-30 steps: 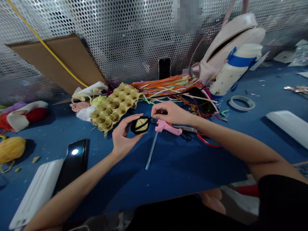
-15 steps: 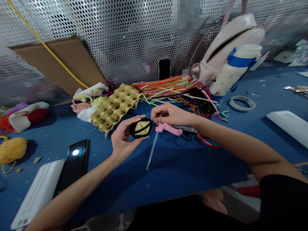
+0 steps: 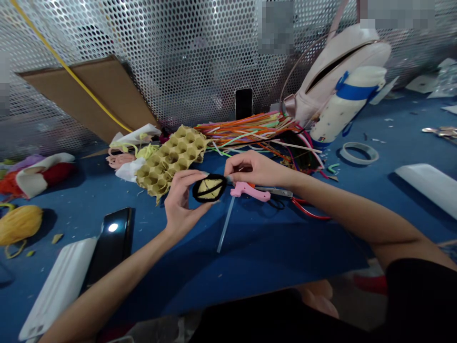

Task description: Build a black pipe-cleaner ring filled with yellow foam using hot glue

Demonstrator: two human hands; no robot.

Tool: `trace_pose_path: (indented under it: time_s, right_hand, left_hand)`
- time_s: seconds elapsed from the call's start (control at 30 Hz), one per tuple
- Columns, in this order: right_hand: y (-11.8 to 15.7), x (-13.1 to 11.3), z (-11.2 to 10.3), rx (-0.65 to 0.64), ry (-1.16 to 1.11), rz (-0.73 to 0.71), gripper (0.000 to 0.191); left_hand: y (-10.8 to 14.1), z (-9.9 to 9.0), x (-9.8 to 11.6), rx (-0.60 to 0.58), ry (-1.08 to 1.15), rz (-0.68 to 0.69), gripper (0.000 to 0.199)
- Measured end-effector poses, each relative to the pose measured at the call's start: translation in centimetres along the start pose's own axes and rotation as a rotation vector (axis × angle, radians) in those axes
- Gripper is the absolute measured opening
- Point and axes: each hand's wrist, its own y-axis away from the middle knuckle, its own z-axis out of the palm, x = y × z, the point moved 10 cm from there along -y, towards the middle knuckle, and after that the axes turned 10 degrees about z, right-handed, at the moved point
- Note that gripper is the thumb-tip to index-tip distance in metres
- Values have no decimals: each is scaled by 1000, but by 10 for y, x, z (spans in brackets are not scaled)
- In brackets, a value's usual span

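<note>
A small round black-rimmed piece [image 3: 210,188] with a pale yellow middle and dark strands across it is held by its edges between the thumb and fingers of my left hand [image 3: 182,200]. At its right edge, my right hand [image 3: 246,167] is pinched, and what its fingertips grip is too small to make out. Just below my right hand lies a pink glue gun [image 3: 250,191] with a clear glue stick [image 3: 226,224] extending down the table. Pliers or scissors with red handles [image 3: 307,209] lie under my right forearm.
Behind my hands are an egg carton [image 3: 171,159] and a pile of pipe cleaners [image 3: 243,128]. A bottle [image 3: 346,107] leans by a pale bag at right, near a tape roll [image 3: 359,153]. A black phone [image 3: 110,243] and yellow yarn [image 3: 21,224] are at left.
The round piece has tilted slightly in my left hand, and the strands across its middle look different. My right hand has barely moved.
</note>
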Motion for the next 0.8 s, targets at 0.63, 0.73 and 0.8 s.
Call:
trace_pose_path:
  time_s: [0.63,0.73,0.8]
  right_hand:
    - [10,-10,-4,169,331,29,11]
    - [11,-9,-4,191,405,23,13]
    - [11,-7,-4,204,466,24,14]
  left_hand:
    - [7,19,-19,-233,-129,-83,47]
    - [6,21,-16,-262,-168,-75,47]
    - [6,22,-15,-272,-184,-76,48]
